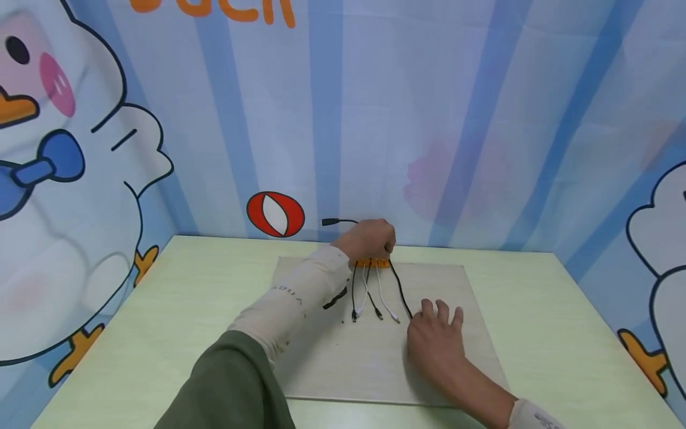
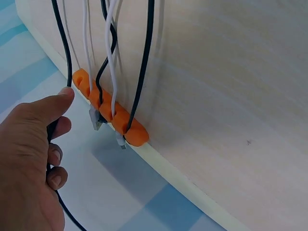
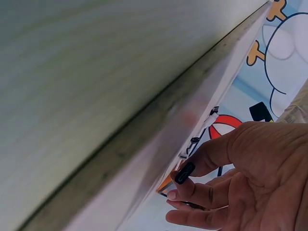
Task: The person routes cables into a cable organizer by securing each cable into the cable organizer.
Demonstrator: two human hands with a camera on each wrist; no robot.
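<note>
My left hand point(image 1: 367, 239), at the board's far edge, grips a black cable point(image 2: 63, 38) between thumb and fingers. It is beside one end of an orange cable holder point(image 2: 136, 133). From this hand the cable's far end reaches left to a black plug point(image 1: 330, 221). Nearer, on the right of the board, my right hand point(image 1: 436, 339) pinches the same cable's small black connector point(image 3: 185, 173) between thumb and forefinger. The stretch between both hands slants across the board. White cables point(image 1: 380, 292) and other black cables point(image 1: 353, 292) run through the holder's slots.
The grey-beige board point(image 1: 364, 369) lies on a pale table point(image 1: 214, 298). Next to the left sleeve, a black cable end point(image 1: 335, 298) shows partly. Behind the table hangs a striped blue cloth point(image 1: 364, 119) printed with cartoon ducks.
</note>
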